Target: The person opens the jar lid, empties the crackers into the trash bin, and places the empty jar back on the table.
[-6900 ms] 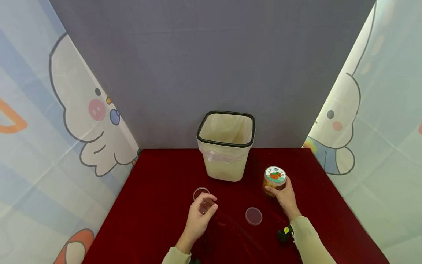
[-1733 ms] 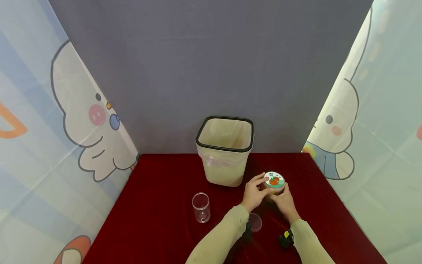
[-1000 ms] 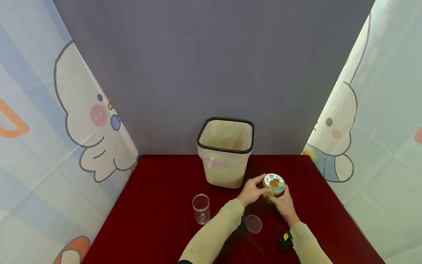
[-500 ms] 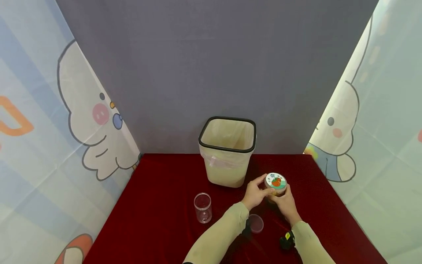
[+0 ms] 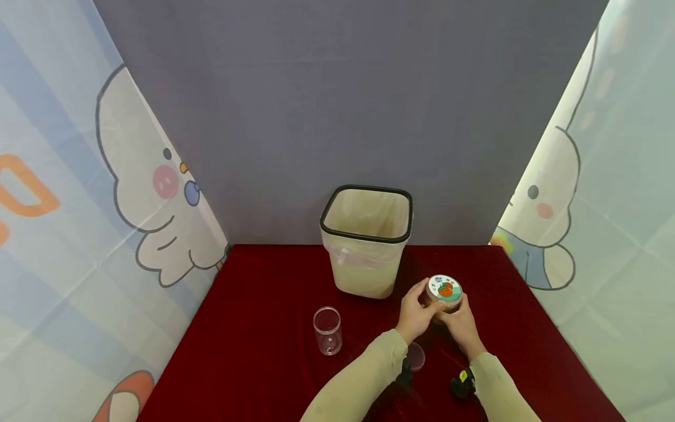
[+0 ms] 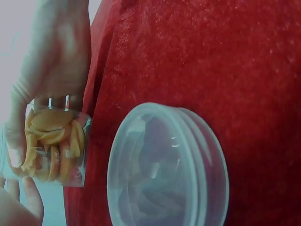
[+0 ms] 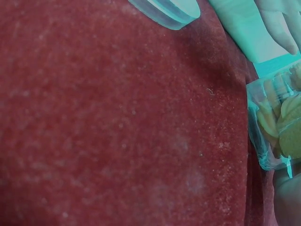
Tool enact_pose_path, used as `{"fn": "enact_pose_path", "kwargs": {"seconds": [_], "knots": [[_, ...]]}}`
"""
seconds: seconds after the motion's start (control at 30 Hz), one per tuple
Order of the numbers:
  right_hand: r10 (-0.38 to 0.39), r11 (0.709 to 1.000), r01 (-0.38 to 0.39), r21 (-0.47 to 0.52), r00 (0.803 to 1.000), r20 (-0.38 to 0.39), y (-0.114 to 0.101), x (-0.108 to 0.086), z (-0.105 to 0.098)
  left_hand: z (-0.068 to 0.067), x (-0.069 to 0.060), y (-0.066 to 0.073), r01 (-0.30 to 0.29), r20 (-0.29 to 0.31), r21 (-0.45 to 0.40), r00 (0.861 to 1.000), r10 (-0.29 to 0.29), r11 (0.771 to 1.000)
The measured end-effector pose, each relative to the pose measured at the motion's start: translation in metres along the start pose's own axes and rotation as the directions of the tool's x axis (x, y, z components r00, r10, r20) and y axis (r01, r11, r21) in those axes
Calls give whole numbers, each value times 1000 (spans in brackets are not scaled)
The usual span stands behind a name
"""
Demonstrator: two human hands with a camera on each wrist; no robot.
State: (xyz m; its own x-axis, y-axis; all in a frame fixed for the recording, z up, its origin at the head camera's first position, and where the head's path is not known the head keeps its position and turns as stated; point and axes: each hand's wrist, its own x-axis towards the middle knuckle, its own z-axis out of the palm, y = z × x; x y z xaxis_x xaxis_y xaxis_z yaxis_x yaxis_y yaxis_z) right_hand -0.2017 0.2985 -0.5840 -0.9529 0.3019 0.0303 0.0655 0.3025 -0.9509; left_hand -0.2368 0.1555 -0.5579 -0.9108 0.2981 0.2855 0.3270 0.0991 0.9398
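Note:
A clear jar (image 5: 445, 288) of orange-yellow slices has a round label on its lid, printed with orange fruit. My left hand (image 5: 413, 310) holds it from the left, fingers near the lid's rim. On the opposite side my right hand (image 5: 461, 328) grips the jar's body. The slices (image 6: 51, 146) show through the clear wall in the left wrist view, and in the right wrist view the jar (image 7: 277, 117) is cut off by the edge. A clear round lid (image 5: 416, 356) lies on the red cloth below my left wrist, partly hidden by the sleeve.
An uncovered clear jar (image 5: 328, 334) stands upright left of my left forearm. Behind it is a cream bin (image 5: 366, 275) with a black rim and a clear liner. Red cloth (image 5: 253, 328) covers the table, with a grey curtain (image 5: 358, 117) at the back.
Since the oldest frame, my left hand has left the uncovered clear jar and moved right to the labelled jar. My right hand still holds that jar. Over the last second, the hands shift only slightly.

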Motion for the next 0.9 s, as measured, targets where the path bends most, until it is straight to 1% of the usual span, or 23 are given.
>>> {"fn": "enact_pose_path", "kwargs": {"seconds": [0.07, 0.13, 0.23, 0.3, 0.33, 0.43, 0.5, 0.53, 0.6, 0.73, 0.9], "knots": [[1, 1000, -1, -3, 1000, 0, 0, 0, -1, 0, 1, -1, -5, 15, 1, 1000, 5, 1000], [2, 1000, -2, 8, 1000, -2, -1, 0, -2, -2, 3, -2, -18, 45, 8, 999, 18, 1000], [1, 1000, -1, 22, 1000, -8, 0, 2, -1, -7, 9, -3, -39, 100, 38, 994, 35, 999], [-1, 1000, 2, 23, 1000, -7, 0, 3, 0, -11, 14, -3, -65, 148, 77, 988, 53, 995], [0, 1000, 0, 18, 1000, -7, 1, 3, 0, -12, 16, -2, -69, 173, 102, 984, 51, 992], [7, 1000, -7, 11, 1000, -11, 1, 3, 0, -15, 22, 0, -63, 242, 168, 970, 21, 984], [9, 1000, -9, 15, 1000, -10, 1, 4, 2, -16, 24, -1, -41, 269, 189, 963, -12, 981], [11, 1000, -11, 17, 1000, -7, 1, 4, 2, -16, 24, -1, -21, 271, 194, 962, -33, 981], [8, 1000, -8, 20, 1000, 2, 1, 4, 3, -16, 23, -2, 9, 257, 180, 965, -56, 984], [3, 1000, -3, 24, 1000, -5, 0, 3, 2, -10, 21, -3, 40, 216, 134, 974, -68, 990], [0, 1000, 1, 27, 1000, -14, 0, 2, 2, -3, 15, -2, 46, 161, 85, 985, -59, 995]]}}
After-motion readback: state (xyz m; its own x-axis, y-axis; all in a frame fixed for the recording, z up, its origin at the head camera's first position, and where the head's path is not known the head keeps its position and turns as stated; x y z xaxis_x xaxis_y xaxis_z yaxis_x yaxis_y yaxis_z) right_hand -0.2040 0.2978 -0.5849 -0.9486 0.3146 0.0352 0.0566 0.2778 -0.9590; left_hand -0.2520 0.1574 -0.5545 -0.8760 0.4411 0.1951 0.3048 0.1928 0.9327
